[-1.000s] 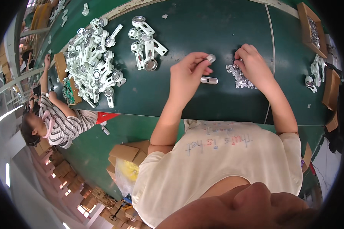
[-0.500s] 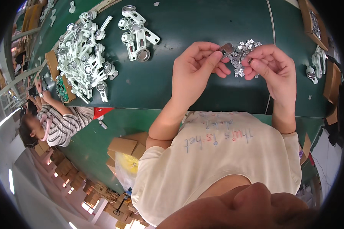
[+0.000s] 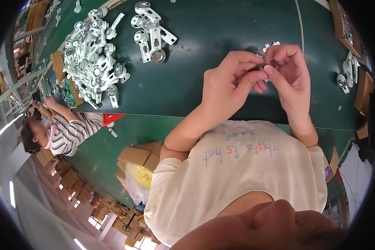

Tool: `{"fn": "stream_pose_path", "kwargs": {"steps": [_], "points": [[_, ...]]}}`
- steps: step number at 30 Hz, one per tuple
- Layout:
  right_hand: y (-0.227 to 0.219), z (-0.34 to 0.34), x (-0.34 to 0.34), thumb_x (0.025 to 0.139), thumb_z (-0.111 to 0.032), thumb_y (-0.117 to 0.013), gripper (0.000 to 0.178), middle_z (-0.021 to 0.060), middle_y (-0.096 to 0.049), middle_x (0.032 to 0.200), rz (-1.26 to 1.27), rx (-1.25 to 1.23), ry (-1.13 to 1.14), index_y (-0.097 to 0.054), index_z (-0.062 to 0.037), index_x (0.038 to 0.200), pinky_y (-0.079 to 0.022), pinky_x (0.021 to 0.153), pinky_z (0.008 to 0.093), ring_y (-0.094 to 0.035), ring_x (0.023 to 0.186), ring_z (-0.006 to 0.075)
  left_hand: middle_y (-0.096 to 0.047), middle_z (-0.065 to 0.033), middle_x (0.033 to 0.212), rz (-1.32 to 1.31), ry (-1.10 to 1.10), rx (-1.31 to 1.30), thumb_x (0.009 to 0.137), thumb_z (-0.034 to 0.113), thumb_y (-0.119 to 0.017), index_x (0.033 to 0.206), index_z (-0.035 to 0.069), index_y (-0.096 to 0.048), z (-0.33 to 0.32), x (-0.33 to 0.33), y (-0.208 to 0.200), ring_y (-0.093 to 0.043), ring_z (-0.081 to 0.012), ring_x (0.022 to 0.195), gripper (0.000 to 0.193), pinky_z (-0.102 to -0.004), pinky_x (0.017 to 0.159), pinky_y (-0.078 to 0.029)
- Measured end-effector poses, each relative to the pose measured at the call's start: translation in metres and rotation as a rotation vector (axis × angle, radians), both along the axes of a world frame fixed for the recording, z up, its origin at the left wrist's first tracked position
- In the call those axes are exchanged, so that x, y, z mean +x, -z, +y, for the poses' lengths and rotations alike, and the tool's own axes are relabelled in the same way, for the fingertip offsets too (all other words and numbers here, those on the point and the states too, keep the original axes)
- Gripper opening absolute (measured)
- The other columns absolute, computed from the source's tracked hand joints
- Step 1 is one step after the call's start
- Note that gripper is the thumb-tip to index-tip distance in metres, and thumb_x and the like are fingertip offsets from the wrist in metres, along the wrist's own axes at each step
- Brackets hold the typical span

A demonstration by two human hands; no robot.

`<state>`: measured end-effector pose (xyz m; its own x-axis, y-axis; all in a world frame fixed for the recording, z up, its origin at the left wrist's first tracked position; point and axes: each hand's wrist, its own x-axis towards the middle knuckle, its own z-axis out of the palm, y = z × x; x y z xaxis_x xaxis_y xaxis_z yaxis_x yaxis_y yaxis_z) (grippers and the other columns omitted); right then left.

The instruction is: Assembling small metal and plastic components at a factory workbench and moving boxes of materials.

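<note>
My left hand [image 3: 233, 79] is closed in a pinch over the dark green table [image 3: 183, 75], gripping a small metal plate [image 3: 255, 68] with a rounded end, now seen nearly edge-on. Against it, my right hand [image 3: 291, 73] brings its pinched thumb and forefinger. Whatever sits between those right fingertips is too small and covered to make out now. Behind the fingers lies a heap of tiny silvery metal pieces [image 3: 272, 44], mostly hidden by my hands.
A large pile of white handle-shaped parts with round ends [image 3: 93, 62] lies at the left, and a smaller group [image 3: 153, 35] beside it. Cardboard boxes [image 3: 346, 27] stand along the right edge. A co-worker in a striped top [image 3: 73, 135] sits at far left.
Both hands have come together, the left moving right and the right moving slightly left. The metal plate has tilted edge-on and meets the right fingertips. The small-piece heap is more covered.
</note>
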<state>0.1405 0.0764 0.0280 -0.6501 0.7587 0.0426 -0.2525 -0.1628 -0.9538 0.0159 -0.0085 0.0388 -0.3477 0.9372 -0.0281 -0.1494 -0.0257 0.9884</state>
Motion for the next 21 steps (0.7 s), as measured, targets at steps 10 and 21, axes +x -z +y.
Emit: {"fn": "stream_pose_path", "kwargs": {"steps": [10,21], "points": [[-0.007,0.006,0.015,0.084,0.002,-0.053,0.025,0.007,-0.054,0.096,-0.018,-0.11,-0.071,-0.052,0.0027,0.109,-0.044,0.074,0.0234,-0.052,0.087,0.0107,-0.062,-0.0151,0.085,0.359,0.005,0.135,0.075,-0.011,-0.061,0.105,-0.007,-0.052,0.005,0.005,0.013,-0.063,-0.0171,0.069,0.031,-0.0238,0.06,-0.054],[0.01,0.083,0.239,0.078,-0.033,-0.065,0.043,0.0168,-0.056,0.088,-1.662,0.759,0.524,-0.056,-0.0134,0.115,-0.046,0.067,0.0355,-0.057,0.074,0.0308,-0.061,-0.0168,0.091,-0.239,0.134,-0.111,0.078,-0.012,-0.057,0.105,-0.008,-0.051,0.005,-0.001,0.01,-0.063,-0.0185,0.071,0.028,-0.0247,0.06,-0.053]]}}
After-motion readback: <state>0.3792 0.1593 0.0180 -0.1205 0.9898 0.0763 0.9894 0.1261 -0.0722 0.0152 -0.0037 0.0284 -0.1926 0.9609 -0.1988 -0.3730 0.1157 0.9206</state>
